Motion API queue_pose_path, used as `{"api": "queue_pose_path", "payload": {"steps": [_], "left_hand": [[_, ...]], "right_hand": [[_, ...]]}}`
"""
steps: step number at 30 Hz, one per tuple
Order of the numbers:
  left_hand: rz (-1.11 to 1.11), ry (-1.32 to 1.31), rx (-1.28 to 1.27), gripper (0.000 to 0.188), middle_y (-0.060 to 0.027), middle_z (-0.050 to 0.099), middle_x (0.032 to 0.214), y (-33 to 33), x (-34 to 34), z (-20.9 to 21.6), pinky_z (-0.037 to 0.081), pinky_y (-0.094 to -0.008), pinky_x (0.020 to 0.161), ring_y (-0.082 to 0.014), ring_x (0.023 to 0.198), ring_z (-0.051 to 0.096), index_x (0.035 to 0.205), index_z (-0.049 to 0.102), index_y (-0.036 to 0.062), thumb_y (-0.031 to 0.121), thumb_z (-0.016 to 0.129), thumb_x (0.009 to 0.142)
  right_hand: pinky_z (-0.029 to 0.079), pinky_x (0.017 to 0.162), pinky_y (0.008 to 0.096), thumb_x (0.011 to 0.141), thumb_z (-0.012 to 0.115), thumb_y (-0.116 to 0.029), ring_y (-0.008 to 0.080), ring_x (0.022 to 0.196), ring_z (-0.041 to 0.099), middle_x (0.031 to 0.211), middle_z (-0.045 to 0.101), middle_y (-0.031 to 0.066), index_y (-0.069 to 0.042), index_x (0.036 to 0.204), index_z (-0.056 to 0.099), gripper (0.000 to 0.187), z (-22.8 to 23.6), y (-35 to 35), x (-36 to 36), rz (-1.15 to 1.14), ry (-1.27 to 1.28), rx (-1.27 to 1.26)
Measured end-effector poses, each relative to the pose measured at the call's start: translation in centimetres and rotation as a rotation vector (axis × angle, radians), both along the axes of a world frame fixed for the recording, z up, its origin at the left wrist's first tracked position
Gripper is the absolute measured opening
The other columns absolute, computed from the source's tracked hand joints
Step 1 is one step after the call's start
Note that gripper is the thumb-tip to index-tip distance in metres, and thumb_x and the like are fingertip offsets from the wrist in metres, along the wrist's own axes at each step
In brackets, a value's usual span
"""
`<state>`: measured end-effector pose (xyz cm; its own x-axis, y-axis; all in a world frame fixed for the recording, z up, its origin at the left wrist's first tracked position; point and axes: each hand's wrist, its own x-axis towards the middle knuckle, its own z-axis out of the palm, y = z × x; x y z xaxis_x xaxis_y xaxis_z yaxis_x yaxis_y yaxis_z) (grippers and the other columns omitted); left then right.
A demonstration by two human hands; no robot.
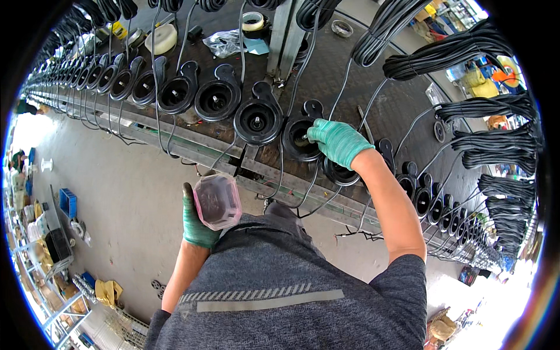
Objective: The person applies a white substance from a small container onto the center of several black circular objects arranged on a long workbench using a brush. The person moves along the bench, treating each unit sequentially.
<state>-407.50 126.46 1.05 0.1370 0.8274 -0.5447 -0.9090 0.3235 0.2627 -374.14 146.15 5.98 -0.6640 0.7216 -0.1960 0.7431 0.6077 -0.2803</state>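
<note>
My left hand point(197, 224), in a green glove with dark fingertips, holds a clear, pink-tinted plastic container point(217, 201) in front of my body, below the bench edge. My right hand point(339, 142), also gloved in green, reaches over a round black housing point(298, 147) on the bench. Its fingers are pinched together at the housing's open cup; what they hold, if anything, I cannot make out. Immediately left stands another black housing point(257, 121) with a pale metal post in its centre. Partly under my right hand sits one more housing point(340, 174).
A long row of similar housings lines the bench edge point(268, 170), with cables hanging over it. Bundled black cables point(449, 51) hang above. Farther back lie a tape roll point(252, 21), a clear plastic bag point(224, 44) and a metal post point(284, 41). A blue crate point(68, 202) stands on the floor.
</note>
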Motion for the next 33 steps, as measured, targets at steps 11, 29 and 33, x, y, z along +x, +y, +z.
{"api": "queue_pose_path", "payload": {"steps": [11,29,33], "left_hand": [[-0.047,0.021,0.016,0.063,-0.0092,0.064,0.130,3.3,-2.6,0.1,0.052,-0.0472,0.099,-0.0295,0.118,0.062,0.133,0.059,0.0165,0.067,0.049,0.096],[-0.193,-0.076,0.124,0.076,-0.0159,0.061,0.135,7.1,-2.8,0.0,0.051,-0.0542,0.102,-0.0335,0.120,0.061,0.135,0.057,0.0116,0.073,0.051,0.091],[-0.192,-0.016,0.121,0.077,-0.0162,0.060,0.136,6.9,-3.3,-1.2,0.049,-0.0542,0.104,-0.0337,0.123,0.060,0.139,0.053,0.0120,0.073,0.049,0.092]], "right_hand": [[0.055,0.080,0.0385,0.088,0.065,-0.003,0.0265,0.088,0.068,0.102,0.068,0.0086,-0.005,0.106,0.069,0.019,5.7,-4.9,2.3,-0.495,0.396,-0.001],[0.048,0.054,0.0229,0.090,0.073,-0.014,0.0104,0.064,0.064,0.080,0.068,0.0075,0.001,0.106,0.067,0.023,11.5,-12.7,-9.7,-0.532,1.090,-0.168],[0.055,0.060,0.0271,0.084,0.076,-0.006,0.0165,0.070,0.072,0.089,0.074,0.0085,-0.005,0.108,0.071,0.024,10.9,-12.0,-12.0,-0.327,0.868,-0.066]]}}
